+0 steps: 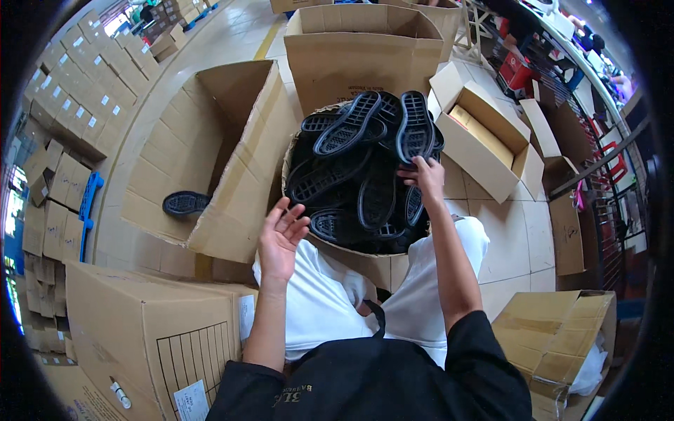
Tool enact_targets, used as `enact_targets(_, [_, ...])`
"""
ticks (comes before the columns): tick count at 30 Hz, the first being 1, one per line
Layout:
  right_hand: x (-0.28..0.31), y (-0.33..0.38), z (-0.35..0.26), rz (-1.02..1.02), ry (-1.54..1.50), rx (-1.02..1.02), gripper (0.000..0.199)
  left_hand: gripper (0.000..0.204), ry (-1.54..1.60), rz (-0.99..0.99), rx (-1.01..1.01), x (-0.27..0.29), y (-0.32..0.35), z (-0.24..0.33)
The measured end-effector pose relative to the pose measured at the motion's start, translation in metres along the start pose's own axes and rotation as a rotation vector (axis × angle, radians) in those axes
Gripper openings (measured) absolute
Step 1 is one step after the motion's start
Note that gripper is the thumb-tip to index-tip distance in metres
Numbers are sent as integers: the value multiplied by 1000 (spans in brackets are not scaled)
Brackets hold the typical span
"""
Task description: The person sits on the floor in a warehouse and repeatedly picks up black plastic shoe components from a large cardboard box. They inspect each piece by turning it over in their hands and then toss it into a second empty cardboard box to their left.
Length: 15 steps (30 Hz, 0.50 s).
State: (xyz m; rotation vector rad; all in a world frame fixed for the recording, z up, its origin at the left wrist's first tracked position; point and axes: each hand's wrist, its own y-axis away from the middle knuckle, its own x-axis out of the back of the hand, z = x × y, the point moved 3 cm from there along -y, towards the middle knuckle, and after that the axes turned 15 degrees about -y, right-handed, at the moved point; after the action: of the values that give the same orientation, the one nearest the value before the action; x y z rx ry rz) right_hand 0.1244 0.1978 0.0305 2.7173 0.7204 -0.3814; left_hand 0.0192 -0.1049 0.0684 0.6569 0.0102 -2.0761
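Black rubber shoe soles (358,175) heaped in round cardboard bin (365,263) between knees. Head view: right hand (423,175) pinches upright sole (415,128) at top of heap; better grip at narrow middle, lift straight so neighbours not dragged out. Left hand (281,238) open, palm up, holds nothing, beside bin rim. Large open carton (232,161) at left, one sole (185,203) inside. Small open box (484,140) at right crowds the way.

One lone sole (184,203) — a heaped pile of soles (358,175) uncounted.

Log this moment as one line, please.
right hand: grips black sole over full box | left hand: open, empty | lone sole: left carton
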Motion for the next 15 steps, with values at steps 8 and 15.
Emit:
enact_targets(8, [3,118,-111,-22,564,809,16,88,-383,-156,-151,-32,-4,-47])
enact_targets(15, [-4,104,-60,-577,-180,364,25,103,-397,-863,14,-72,37,-96])
